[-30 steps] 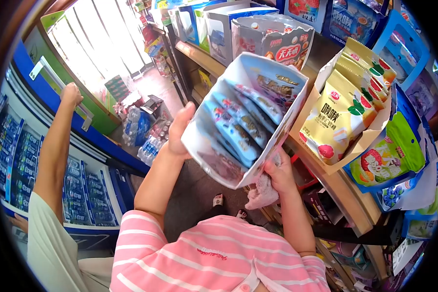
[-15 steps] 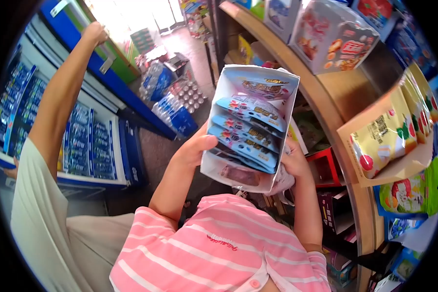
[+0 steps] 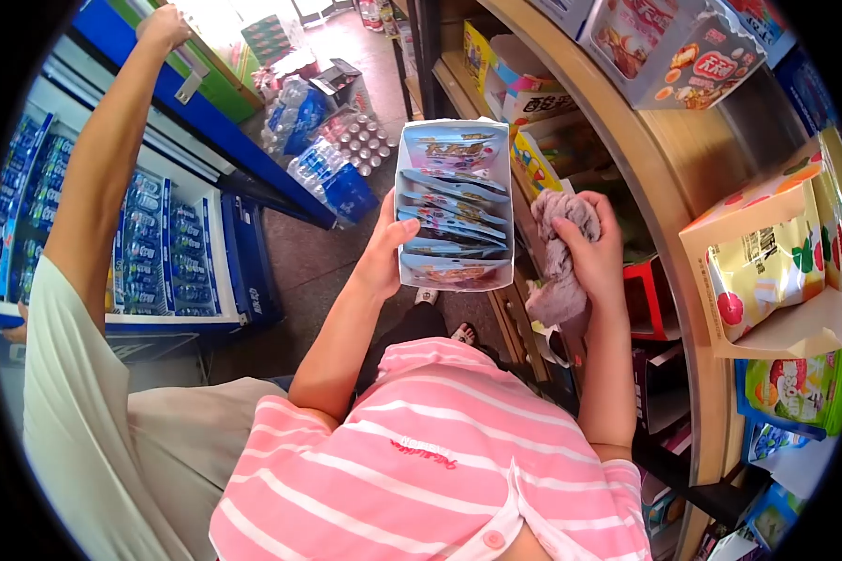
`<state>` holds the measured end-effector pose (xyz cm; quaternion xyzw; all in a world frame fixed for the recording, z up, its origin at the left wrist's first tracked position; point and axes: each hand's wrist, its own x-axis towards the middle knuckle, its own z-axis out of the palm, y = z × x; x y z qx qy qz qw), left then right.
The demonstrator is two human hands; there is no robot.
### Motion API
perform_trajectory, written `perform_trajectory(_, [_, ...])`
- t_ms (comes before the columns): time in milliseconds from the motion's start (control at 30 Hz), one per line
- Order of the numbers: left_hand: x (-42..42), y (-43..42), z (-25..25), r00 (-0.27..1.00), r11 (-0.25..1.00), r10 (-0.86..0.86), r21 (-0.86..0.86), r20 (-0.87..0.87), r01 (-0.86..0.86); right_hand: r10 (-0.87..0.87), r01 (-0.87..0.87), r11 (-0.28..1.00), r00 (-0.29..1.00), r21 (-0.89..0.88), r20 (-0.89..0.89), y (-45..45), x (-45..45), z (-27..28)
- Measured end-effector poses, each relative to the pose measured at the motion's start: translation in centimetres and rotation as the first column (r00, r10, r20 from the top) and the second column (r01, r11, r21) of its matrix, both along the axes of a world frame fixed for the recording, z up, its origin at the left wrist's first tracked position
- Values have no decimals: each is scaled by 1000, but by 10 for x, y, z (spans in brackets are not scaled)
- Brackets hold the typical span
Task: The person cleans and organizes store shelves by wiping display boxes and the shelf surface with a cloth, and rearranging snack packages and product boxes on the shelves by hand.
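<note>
My left hand grips the left side of a white open-topped box, thumb over its rim. Several flat blue packets stand in a row inside the box, with printed panels at both ends. Apart from the box, to its right, my right hand is closed around a crumpled greyish-pink cloth, part of which hangs below the fingers. The cloth is close to the front of the wooden shelf.
Another person's arm reaches to a blue cooler door at left; bottles fill the cooler. Shrink-wrapped drink packs stand on the floor ahead. Snack boxes and a carton of yellow bags line the shelf at right.
My right hand has come away from the box and moved right with the cloth. The box, still in my left hand, sits more upright and slightly farther from the shelf.
</note>
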<state>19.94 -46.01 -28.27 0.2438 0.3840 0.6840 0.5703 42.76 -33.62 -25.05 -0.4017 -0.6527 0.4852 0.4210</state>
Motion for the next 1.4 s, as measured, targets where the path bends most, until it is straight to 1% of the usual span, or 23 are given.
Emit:
perform_trajectory(200, [6, 15, 0, 1000, 998, 5, -66, -15, -6, -94, 51, 970, 980, 238, 173, -28, -16, 54])
perform_trajectory(267, [6, 19, -3, 1000, 994, -6, -106, -24, 3, -71, -26, 822, 987, 568, 147, -31, -29, 66])
perform_trajectory(333, [13, 20, 1, 998, 979, -57, -194, 8, 58, -16, -86, 696, 991, 713, 135, -30, -42, 82])
perform_trajectory(367, [12, 21, -7, 997, 974, -74, -214, 6, 74, 95, -150, 705, 989, 693, 117, -27, -48, 86])
perform_trajectory(400, [14, 19, -12, 997, 972, -81, -221, 11, 82, 89, -148, 712, 989, 686, 121, -22, -49, 82])
perform_trajectory(467, [15, 21, -19, 994, 972, -57, -221, 89, 76, 353, -511, 734, 850, 447, 391, -13, -52, 70])
perform_trajectory(500, [21, 23, -18, 996, 993, -48, -101, 72, 55, 429, -615, 742, 741, 267, 516, -12, -49, 61])
perform_trajectory(600, [31, 25, -22, 1000, 988, -12, -155, 16, 14, 481, -635, 761, 686, 129, 546, -14, -40, 53])
perform_trajectory(633, [33, 26, -23, 997, 990, -2, -141, 77, 13, 496, -654, 750, 658, 103, 567, -13, -38, 56])
perform_trajectory(733, [33, 32, -23, 997, 990, -65, -131, -28, 61, 612, -722, 683, 648, 110, 453, -2, -17, 56])
perform_trajectory(800, [38, 36, -7, 994, 984, -105, -146, 7, 105, 635, -699, 714, 663, 24, 396, 4, -3, 58])
perform_trajectory(867, [39, 40, -2, 989, 976, -145, -161, 35, 149, 659, -658, 748, 720, -88, 218, 6, 3, 62])
perform_trajectory(900, [39, 43, -4, 985, 975, -163, -142, 60, 170, 578, -627, 776, 749, 64, 326, 3, 2, 55])
perform_trajectory(933, [40, 45, -4, 980, 973, -182, -125, 85, 192, 570, -619, 782, 754, 65, 325, 1, 0, 52])
perform_trajectory(1000, [48, 45, -8, 976, 962, -194, -175, 101, 210, 347, -502, 856, 736, 124, 581, -5, -11, 46])
perform_trajectory(1033, [51, 46, -17, 964, 953, -222, -176, 146, 246, 177, -414, 875, 755, 250, 631, -6, -18, 38])
perform_trajectory(1067, [54, 46, -23, 950, 943, -248, -176, 191, 282, 169, -404, 880, 757, 249, 631, -4, -22, 36])
perform_trajectory(1133, [62, 45, -18, 948, 919, -249, -260, 197, 296, 16, -368, 876, 669, 313, 743, 2, -26, 34])
perform_trajectory(1200, [64, 48, -13, 964, 960, -227, -136, 140, 246, -15, -326, 871, 729, 366, 684, 15, -24, 28])
perform_trajectory(1233, [61, 48, -7, 957, 950, -249, -154, 146, 271, -29, -292, 866, 782, 406, 623, 18, -23, 25])
perform_trajectory(1267, [61, 50, -2, 957, 950, -250, -154, 148, 272, -29, -292, 866, 780, 406, 625, 20, -22, 24])
perform_trajectory(1333, [59, 52, 4, 959, 954, -259, -122, 115, 272, 35, -196, 927, 894, 320, 447, 21, -22, 31])
perform_trajectory(1400, [54, 55, 1, 957, 957, -263, -94, 120, 275, 22, -171, 934, 904, 315, 426, 21, -25, 32])
